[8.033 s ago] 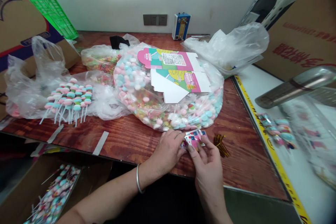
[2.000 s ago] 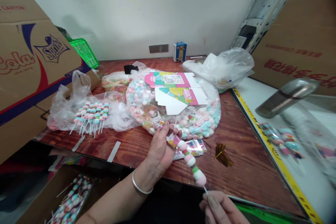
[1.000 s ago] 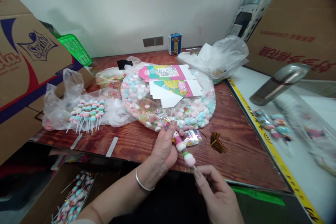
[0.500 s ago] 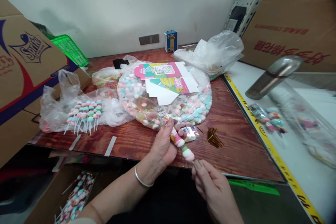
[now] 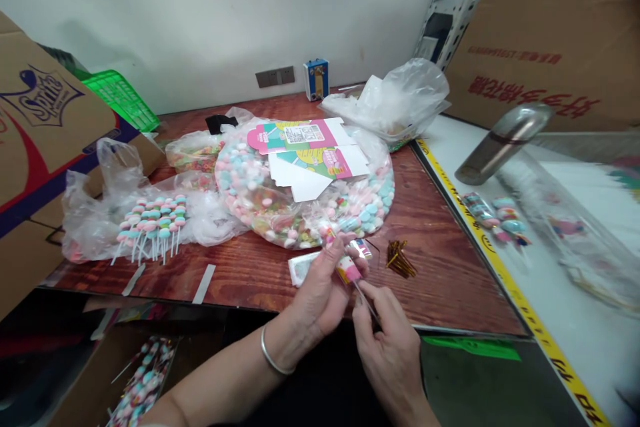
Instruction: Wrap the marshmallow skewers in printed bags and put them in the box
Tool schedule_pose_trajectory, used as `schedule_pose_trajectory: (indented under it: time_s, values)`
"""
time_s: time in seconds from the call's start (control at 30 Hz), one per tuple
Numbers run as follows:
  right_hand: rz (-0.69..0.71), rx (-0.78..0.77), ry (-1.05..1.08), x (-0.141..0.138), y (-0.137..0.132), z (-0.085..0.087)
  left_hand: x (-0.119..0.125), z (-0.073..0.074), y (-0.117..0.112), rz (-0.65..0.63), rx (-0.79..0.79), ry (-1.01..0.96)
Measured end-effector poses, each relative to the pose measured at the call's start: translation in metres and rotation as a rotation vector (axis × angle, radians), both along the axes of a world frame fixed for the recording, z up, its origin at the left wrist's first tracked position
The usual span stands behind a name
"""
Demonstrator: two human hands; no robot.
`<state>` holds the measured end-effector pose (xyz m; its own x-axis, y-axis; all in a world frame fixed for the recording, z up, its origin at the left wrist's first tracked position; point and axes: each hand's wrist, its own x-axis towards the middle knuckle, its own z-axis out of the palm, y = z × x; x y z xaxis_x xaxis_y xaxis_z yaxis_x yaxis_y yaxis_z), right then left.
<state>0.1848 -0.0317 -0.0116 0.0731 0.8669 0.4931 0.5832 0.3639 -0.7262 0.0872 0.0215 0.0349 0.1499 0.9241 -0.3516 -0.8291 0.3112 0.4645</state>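
Observation:
My left hand [image 5: 323, 290], with a silver bangle at the wrist, is closed round a small printed clear wrapper [image 5: 349, 271]. Marshmallow pieces on a stick sit inside this wrapper, largely hidden by the film and fingers. Just below it, my right hand [image 5: 387, 343] pinches the thin stick [image 5: 367, 301] of the marshmallow skewer. Flat wrappers [image 5: 301, 268] lie on the table beside and behind my left hand. To the right of my hands is a small pile of gold twist ties [image 5: 400, 259].
A large bag of pastel marshmallows [image 5: 240, 180] bears flattened printed cartons [image 5: 305, 140]. Rows of marshmallow skewers [image 5: 157, 217] lie on plastic at left. A metal flask [image 5: 503, 143] and wrapped skewers [image 5: 507, 217] are right, past yellow tape [image 5: 457, 197]. Below left stands a box of skewers [image 5: 145, 380].
The marshmallow skewer has gone up into the wrapper, its exposed pieces now covered. My right hand has moved up close to my left. The view has shifted slightly.

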Motion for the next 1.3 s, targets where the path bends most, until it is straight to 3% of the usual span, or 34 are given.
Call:
schedule_pose_trajectory:
  time_s: [0.13, 0.37, 0.53, 0.7, 0.77, 0.87, 0.97, 1.03, 1.13, 1.3]
  values:
    - [-0.003, -0.065, -0.043, 0.008, -0.008, 0.0, -0.006, 0.002, 0.007, 0.065, 0.062, 0.066]
    - [-0.079, -0.183, -0.059, -0.001, -0.004, 0.0, 0.013, -0.004, -0.012, -0.028, 0.037, 0.244]
    - [-0.077, -0.204, -0.078, -0.003, 0.005, 0.005, 0.019, -0.006, -0.019, -0.106, 0.023, 0.223]
    - [-0.087, -0.268, -0.062, -0.006, 0.004, 0.006, 0.019, -0.009, -0.024, -0.101, 0.127, 0.317]
    - [-0.165, -0.208, -0.07, -0.008, 0.003, 0.004, 0.019, -0.012, -0.026, -0.111, 0.135, 0.329]
    - [-0.274, 0.016, -0.192, -0.011, 0.004, -0.002, 0.016, -0.017, -0.027, -0.087, 0.095, 0.316]
    - [-0.239, 0.178, -0.327, -0.009, 0.006, -0.007, 0.011, -0.015, -0.028, -0.151, 0.094, 0.307]
    - [-0.23, 0.196, -0.332, -0.005, 0.006, -0.009, 0.005, -0.011, -0.028, -0.212, 0.107, 0.297]
    - [-0.207, 0.196, -0.285, 0.0, 0.005, -0.009, -0.006, -0.005, -0.028, -0.205, 0.107, 0.342]
    - [-0.073, 0.187, -0.208, -0.007, 0.002, -0.007, -0.014, -0.013, -0.027, -0.142, 0.018, 0.391]
